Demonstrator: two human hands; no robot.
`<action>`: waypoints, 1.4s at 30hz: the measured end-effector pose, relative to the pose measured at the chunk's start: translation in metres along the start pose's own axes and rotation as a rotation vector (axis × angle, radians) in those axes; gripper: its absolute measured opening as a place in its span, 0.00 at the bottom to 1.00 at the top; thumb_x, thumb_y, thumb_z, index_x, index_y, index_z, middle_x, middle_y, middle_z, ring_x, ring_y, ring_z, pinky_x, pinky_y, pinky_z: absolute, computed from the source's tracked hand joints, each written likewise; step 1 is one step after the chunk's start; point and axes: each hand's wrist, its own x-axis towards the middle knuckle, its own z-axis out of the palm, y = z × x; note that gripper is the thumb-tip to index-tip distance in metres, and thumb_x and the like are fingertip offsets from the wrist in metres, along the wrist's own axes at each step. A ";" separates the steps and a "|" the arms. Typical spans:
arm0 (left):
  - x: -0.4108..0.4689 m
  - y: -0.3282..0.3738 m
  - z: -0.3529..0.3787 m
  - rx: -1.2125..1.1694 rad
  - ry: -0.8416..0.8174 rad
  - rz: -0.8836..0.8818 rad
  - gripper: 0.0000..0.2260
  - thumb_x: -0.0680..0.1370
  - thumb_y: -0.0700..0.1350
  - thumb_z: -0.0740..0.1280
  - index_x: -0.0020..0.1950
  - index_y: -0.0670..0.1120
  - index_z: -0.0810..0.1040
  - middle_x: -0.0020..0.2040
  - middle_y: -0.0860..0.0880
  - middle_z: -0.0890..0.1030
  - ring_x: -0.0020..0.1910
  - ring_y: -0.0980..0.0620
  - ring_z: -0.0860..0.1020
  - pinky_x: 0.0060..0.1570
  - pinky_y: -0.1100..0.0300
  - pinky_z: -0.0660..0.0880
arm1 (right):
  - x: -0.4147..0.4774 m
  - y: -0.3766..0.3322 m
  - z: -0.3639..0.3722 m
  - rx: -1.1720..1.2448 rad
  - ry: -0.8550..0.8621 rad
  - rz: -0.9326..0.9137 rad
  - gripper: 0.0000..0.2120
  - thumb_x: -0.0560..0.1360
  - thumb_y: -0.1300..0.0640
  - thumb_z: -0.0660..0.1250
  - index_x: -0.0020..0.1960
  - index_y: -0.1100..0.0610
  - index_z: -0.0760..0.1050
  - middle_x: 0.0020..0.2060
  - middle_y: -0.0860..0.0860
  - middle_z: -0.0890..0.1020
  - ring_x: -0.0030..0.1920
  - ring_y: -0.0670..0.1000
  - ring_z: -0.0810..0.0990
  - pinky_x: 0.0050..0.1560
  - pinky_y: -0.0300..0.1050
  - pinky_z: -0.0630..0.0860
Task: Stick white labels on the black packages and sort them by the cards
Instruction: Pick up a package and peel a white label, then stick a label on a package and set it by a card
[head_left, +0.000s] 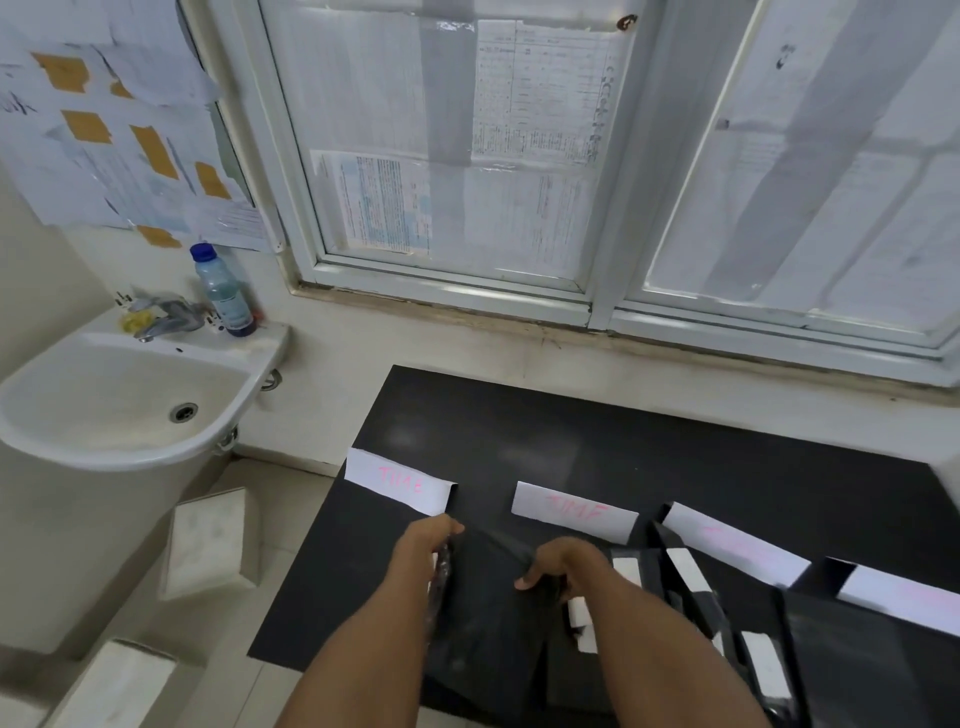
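Observation:
Both my hands grip one black plastic package (488, 587) stretched between them over the black table (571, 441). My left hand (423, 545) holds its left edge and my right hand (563, 564) pinches its right side. White cards with pink writing lie in a row: one at the left (397, 480), one in the middle (574, 512), a third (735, 551) and a fourth (904, 597) further right. Several black packages with white labels (685, 569) lie in front of the right-hand cards.
A white sink (119, 400) with a tap and a blue-capped bottle (223, 291) stands left of the table. White boxes (208, 540) sit on the floor below it. A papered window (467, 156) runs along the wall behind.

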 end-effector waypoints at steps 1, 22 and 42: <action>-0.004 0.004 0.004 0.003 -0.001 0.017 0.06 0.75 0.42 0.66 0.49 0.40 0.73 0.43 0.45 0.73 0.41 0.49 0.73 0.41 0.57 0.71 | -0.008 0.003 -0.008 0.062 -0.016 -0.020 0.27 0.66 0.58 0.76 0.63 0.59 0.75 0.61 0.55 0.77 0.58 0.56 0.76 0.60 0.52 0.76; -0.144 0.027 0.275 0.368 -0.597 0.315 0.14 0.74 0.45 0.72 0.56 0.40 0.79 0.51 0.42 0.83 0.46 0.44 0.81 0.49 0.51 0.78 | -0.197 0.257 -0.194 1.115 0.416 -0.347 0.23 0.68 0.56 0.76 0.59 0.63 0.76 0.49 0.56 0.84 0.45 0.52 0.82 0.44 0.44 0.79; -0.149 -0.062 0.423 0.102 -0.395 0.375 0.08 0.80 0.42 0.64 0.59 0.43 0.72 0.54 0.41 0.79 0.48 0.42 0.78 0.53 0.46 0.76 | -0.094 0.468 -0.083 0.715 0.448 0.193 0.10 0.69 0.54 0.72 0.48 0.57 0.79 0.39 0.55 0.81 0.34 0.52 0.79 0.34 0.41 0.75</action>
